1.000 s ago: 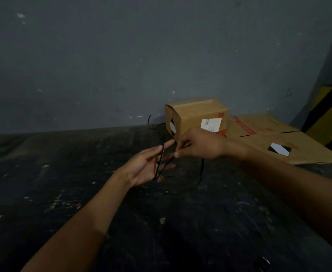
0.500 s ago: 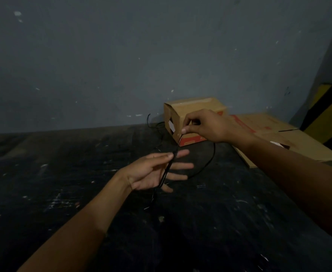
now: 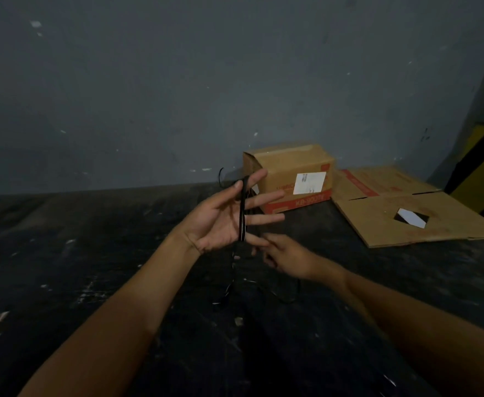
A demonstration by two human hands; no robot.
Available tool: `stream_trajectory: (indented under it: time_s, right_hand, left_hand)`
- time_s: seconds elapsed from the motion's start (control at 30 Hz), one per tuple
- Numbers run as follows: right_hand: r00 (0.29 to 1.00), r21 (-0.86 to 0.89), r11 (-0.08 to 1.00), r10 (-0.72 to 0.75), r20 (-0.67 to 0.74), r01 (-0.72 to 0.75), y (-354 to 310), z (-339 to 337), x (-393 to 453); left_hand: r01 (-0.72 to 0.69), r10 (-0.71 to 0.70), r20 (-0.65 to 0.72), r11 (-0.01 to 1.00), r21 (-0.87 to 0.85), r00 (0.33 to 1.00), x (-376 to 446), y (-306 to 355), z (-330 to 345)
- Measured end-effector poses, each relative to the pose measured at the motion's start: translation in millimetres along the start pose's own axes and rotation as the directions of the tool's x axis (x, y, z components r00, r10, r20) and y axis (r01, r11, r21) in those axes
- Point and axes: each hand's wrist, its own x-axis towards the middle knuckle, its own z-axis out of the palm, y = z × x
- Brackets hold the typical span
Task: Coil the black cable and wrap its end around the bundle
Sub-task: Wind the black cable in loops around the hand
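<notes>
Head view, the only one. Left hand [image 3: 220, 222] raised palm-up, fingers [image 3: 266, 197] spread wide and straight: a former for the loops rather than a clamp. Black cable [image 3: 243, 216] laid as several close turns across the base of those fingers, thumb tip resting near the top of the turns, presumably to stop them sliding off. Kept flat and open like this so each fresh turn can drop over the fingertips without snagging.

Right hand [image 3: 288, 257] low, just under the left little finger, blurred; fingers loosely extended toward the hanging strand, and whether anything is pinched between them cannot be told. Likely placed below the coil to bring the slack up for another pass.

Below both sets of fingers, loose cable falling to the dark floor [image 3: 92, 282] and curving right under the right wrist, so coiling looks only part done and the end-wrap not yet begun.

Beyond the left fingertips, a cardboard box [image 3: 300, 164] against the grey wall [image 3: 177, 81]; right of it, flattened cardboard [image 3: 406, 222], well apart from the hands.
</notes>
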Motion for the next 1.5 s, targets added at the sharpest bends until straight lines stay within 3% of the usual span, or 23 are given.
stream_trajectory:
  time_s: [0.37, 0.53, 0.63, 0.77, 1.1, 1.3, 1.5]
  right_hand:
    - [0.993, 0.09, 0.996, 0.014, 0.114, -0.024, -40, 44, -16]
    - [0.994, -0.04, 0.999, 0.015, 0.11, -0.01, -56, 46, -18]
    - [0.992, -0.186, 0.98, -0.055, 0.116, 0.076, -60, 37, -19]
    - [0.991, -0.249, 0.963, -0.073, 0.111, 0.099, -71, 19, -22]
    - [0.987, -0.545, 0.823, -0.109, 0.121, 0.158, -107, -42, 5]
    - [0.978, -0.73, 0.668, -0.207, 0.003, 0.143, -134, -72, 22]
    - [0.976, -0.686, 0.717, -0.211, -0.048, 0.121, -117, -86, 37]
  left_hand:
    - [-0.142, 0.129, -0.287, 0.99, -0.023, 0.949, -9, -3, -20]
    - [-0.2, 0.177, -0.413, 0.98, -0.012, 0.893, -13, -8, -29]
    - [-0.184, 0.167, -0.463, 0.983, 0.01, 0.87, -17, -11, -37]
    - [-0.138, 0.123, -0.502, 0.99, 0.008, 0.856, -29, -19, -52]
    - [0.056, -0.056, -0.442, 0.998, -0.014, 0.895, -41, -32, -54]
    - [0.232, -0.211, -0.344, 0.973, 0.02, 0.915, -39, -47, -53]
    - [0.274, -0.253, -0.245, 0.96, 0.057, 0.936, -38, -42, -36]
